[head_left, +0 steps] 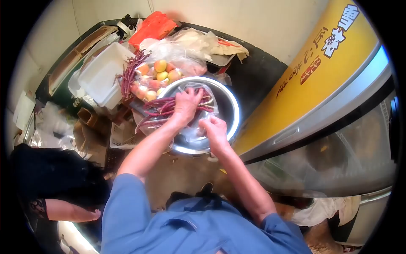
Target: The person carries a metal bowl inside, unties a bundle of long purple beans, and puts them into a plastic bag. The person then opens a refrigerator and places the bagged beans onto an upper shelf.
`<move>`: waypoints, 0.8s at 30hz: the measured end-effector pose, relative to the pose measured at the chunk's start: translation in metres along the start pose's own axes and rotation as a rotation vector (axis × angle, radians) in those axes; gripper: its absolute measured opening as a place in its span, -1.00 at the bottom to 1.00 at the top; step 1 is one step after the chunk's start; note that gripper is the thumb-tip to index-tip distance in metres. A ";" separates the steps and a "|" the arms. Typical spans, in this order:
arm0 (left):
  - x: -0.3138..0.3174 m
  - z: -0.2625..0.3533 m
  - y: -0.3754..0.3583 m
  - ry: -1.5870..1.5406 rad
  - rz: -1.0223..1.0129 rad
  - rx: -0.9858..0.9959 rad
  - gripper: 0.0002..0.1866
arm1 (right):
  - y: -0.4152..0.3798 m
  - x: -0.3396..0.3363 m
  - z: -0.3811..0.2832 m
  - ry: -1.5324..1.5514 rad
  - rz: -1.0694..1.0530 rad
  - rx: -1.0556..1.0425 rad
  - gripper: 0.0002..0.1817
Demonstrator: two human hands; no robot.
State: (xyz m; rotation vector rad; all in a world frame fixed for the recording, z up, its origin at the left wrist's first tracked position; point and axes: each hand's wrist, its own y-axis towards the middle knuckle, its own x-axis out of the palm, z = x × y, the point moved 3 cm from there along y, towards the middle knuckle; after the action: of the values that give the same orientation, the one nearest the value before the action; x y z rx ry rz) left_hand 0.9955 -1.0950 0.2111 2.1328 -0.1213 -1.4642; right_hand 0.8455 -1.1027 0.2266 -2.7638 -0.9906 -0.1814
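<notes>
Purple long beans (163, 107) lie in a bundle across the rim of a round metal basin (233, 106), partly inside a clear plastic bag (192, 134). My left hand (188, 103) is closed over the bundle from above, its fingers on the beans. Close to the basin's near right side, my right hand (214, 129) pinches the edge of the plastic bag. The bag's far end is hidden under the beans and my left hand.
Behind the basin sit bagged round yellow-red fruit (162, 76) and more purple beans (133, 72). A white plastic tub (105, 72) stands left, with a red bag (154, 27) at the back. A yellow fridge (313, 72) borders the right. Another person's arm (69, 210) shows lower left.
</notes>
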 end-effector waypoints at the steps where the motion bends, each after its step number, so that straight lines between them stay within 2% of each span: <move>1: 0.009 0.009 0.000 0.021 -0.038 0.006 -0.46 | 0.006 -0.005 0.003 -0.037 -0.008 0.037 -0.91; 4: 0.016 0.024 -0.001 0.027 -0.074 0.025 -0.48 | 0.019 -0.006 0.000 0.037 0.011 0.090 -0.89; 6: 0.020 0.025 0.001 -0.160 -0.290 -0.010 -0.37 | 0.024 -0.007 -0.002 0.105 0.003 0.125 -0.86; 7: 0.020 0.021 0.004 -0.166 -0.297 0.003 -0.37 | 0.027 -0.009 0.000 0.110 0.017 0.130 -0.86; 9: -0.005 0.006 0.009 -0.615 -0.625 0.026 -0.23 | 0.033 -0.013 0.008 0.080 0.045 0.163 -0.87; 10: -0.013 -0.006 0.017 -0.745 -0.830 0.057 -0.14 | 0.033 -0.012 0.007 0.113 0.058 0.180 -0.87; 11: -0.021 -0.017 0.024 -0.797 -0.809 0.137 -0.20 | 0.033 -0.013 0.005 0.119 0.074 0.182 -0.87; 13: -0.020 -0.045 0.032 -1.051 -0.770 0.096 -0.29 | 0.030 -0.013 -0.001 0.051 0.091 0.150 -0.88; 14: -0.025 -0.056 0.040 -1.088 -0.813 0.113 -0.40 | 0.029 -0.011 -0.001 0.097 0.088 0.171 -0.88; 15: -0.015 -0.066 0.043 -1.187 -0.762 0.021 -0.52 | 0.030 -0.013 0.000 0.099 0.102 0.173 -0.88; 18: 0.010 -0.098 0.064 -1.093 -0.689 -0.046 -0.59 | 0.029 -0.016 0.006 0.070 0.129 0.171 -0.87; 23: 0.031 -0.088 0.070 -0.746 -0.659 0.104 -0.59 | 0.026 -0.002 0.002 0.095 0.180 0.154 -0.87; 24: 0.033 -0.080 0.068 -0.682 -0.643 0.154 -0.68 | 0.026 -0.001 0.006 0.103 0.160 0.149 -0.85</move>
State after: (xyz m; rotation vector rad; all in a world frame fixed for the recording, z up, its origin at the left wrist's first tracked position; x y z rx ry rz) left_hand 1.0953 -1.1339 0.2370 1.7596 0.2366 -2.5909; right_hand 0.8612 -1.1216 0.2163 -2.6525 -0.7233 -0.2136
